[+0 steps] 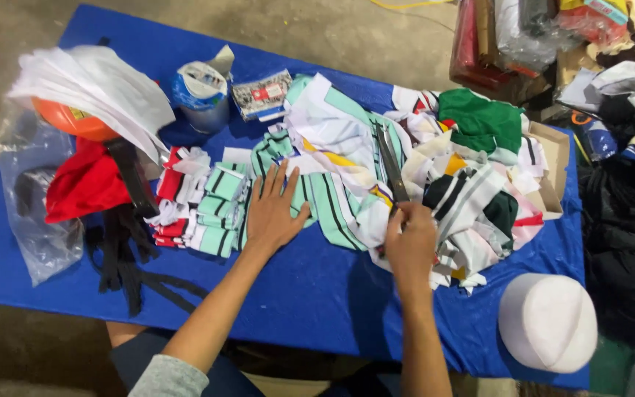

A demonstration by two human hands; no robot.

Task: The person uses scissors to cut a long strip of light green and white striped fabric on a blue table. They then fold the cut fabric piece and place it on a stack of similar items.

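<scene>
My left hand [272, 212] lies flat, fingers spread, on a mint-green and white striped piece of fabric [332, 198] on the blue table [310, 287]. My right hand [411, 242] grips the handles of a pair of large dark scissors [391, 163], whose blades point away from me across the striped fabric. To the left of my left hand sits a stack of folded striped strips [211, 209] in mint, red and white. A heap of mixed fabric scraps [479, 173], green, white and black, lies to the right of the scissors.
A white cap [547, 321] rests at the table's near right corner. Red cloth [86, 184], black straps [123, 257], a clear plastic bag [34, 213], white sheets over an orange object [90, 84], a tin [201, 92] and a cardboard box [553, 165] stand around. Bags and clothes crowd the right.
</scene>
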